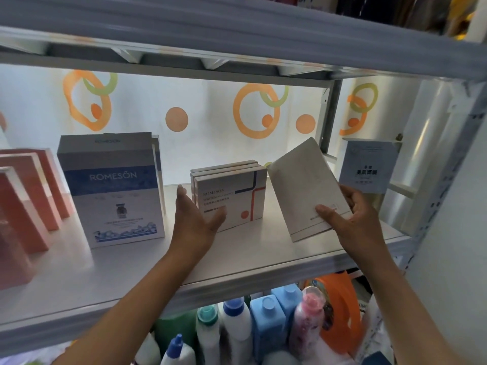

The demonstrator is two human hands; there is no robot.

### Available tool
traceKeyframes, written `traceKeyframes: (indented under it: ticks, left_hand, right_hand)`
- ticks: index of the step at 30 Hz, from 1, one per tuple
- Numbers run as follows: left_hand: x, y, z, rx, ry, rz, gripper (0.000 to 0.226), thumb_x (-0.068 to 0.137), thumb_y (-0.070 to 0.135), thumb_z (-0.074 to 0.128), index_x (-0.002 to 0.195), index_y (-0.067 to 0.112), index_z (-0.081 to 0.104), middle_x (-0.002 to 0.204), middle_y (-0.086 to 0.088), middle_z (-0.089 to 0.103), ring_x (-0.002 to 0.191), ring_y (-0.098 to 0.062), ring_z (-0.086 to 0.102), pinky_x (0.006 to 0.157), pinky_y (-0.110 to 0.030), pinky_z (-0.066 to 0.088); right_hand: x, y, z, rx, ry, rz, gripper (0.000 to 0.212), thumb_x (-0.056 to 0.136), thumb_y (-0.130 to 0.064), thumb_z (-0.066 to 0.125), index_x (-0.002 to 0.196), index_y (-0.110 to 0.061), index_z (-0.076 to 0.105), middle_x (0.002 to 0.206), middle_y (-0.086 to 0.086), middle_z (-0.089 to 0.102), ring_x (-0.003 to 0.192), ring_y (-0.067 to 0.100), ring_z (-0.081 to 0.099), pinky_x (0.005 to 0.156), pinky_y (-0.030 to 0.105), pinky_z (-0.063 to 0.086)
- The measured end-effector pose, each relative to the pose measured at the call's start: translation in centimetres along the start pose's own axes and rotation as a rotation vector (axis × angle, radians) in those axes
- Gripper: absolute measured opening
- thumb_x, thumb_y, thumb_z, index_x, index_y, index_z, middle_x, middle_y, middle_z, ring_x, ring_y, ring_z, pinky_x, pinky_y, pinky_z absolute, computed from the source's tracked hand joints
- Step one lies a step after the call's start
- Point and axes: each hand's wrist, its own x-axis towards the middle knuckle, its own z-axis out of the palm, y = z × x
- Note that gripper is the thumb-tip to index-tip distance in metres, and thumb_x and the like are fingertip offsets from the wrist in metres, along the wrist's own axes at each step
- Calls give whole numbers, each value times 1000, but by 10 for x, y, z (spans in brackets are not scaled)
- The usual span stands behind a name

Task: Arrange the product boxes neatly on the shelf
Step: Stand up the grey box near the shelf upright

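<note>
My right hand (351, 216) grips a plain white flat box (303, 185) by its lower right corner, holding it tilted above the white shelf (237, 262). To its left stand three white boxes (232, 198) with red and blue lines, one behind another. My left hand (196, 219) is open against the left side of that group, thumb across the front box. Further left stand tall blue-and-white boxes (113, 191), then several pink boxes (29, 201). A pale blue box (367, 167) leans at the far right.
The shelf above (237, 32) hangs low over the boxes. A grey metal upright (330, 117) stands at the back right, and the right frame post (448, 185) is close. Several detergent bottles (266, 330) fill the shelf below.
</note>
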Motion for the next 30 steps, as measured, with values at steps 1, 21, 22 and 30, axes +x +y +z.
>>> traceKeyframes:
  ticks: [1, 21, 22, 30]
  left_hand:
    - [-1, -1, 0, 17, -18, -17, 101, 83, 43, 68, 150, 18, -3, 155, -8, 21, 140, -29, 29, 109, -46, 33]
    - [-68, 75, 29, -252, -216, 63, 17, 95, 31, 51, 112, 30, 46, 101, 10, 55, 90, -3, 53, 72, -15, 43]
    - [-69, 76, 37, -255, -244, 60, 21, 95, 31, 52, 116, 30, 46, 107, 10, 54, 94, -4, 54, 76, -18, 45]
    - [-83, 85, 73, -391, -218, 110, 30, 93, 16, 59, 111, 35, 43, 102, 24, 53, 88, 6, 58, 63, -3, 46]
  right_hand:
    - [-1, 1, 0, 13, 6, 1, 54, 83, -21, 76, 131, -16, 51, 117, 0, 61, 103, 15, 60, 69, 12, 46]
    - [-26, 2, 1, 147, 109, 39, 54, 80, -27, 78, 128, -21, 55, 112, -10, 66, 97, 4, 66, 74, 16, 56]
    - [-28, 2, -1, 181, 110, 49, 53, 79, -27, 78, 127, -21, 56, 112, -9, 67, 96, 4, 67, 76, 19, 57]
    - [-45, -3, -15, 269, 116, 107, 46, 76, -42, 71, 117, -41, 51, 114, -12, 64, 103, 6, 64, 75, 19, 54]
